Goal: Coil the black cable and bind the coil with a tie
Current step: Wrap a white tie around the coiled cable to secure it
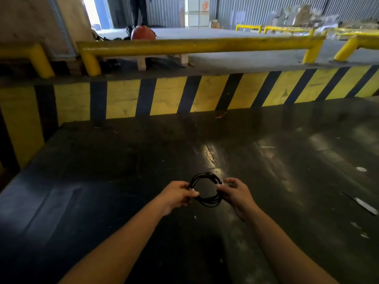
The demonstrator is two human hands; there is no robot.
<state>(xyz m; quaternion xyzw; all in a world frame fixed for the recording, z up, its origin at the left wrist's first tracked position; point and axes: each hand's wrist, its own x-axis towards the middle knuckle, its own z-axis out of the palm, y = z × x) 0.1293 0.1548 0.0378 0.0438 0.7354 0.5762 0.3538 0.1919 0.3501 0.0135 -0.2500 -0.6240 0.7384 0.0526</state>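
We are holding the black cable (pixel 205 189), already wound into a round coil of several loops, above the dark shiny floor (pixel 123 160). Our left hand (pixel 176 195) is pinching the coil's left side, fingers closed on the strands, where something small and pale is showing, though we cannot tell what it is. Our right hand (pixel 235 194) is gripping the coil's right side with thumb and fingertips closed around it. Beyond the coil, a wall striped yellow and black (pixel 184 95) is running across the view. Above it a yellow railing (pixel 194 46) is edging a raised platform, and an orange helmet (pixel 143 33) is lying behind the rail.
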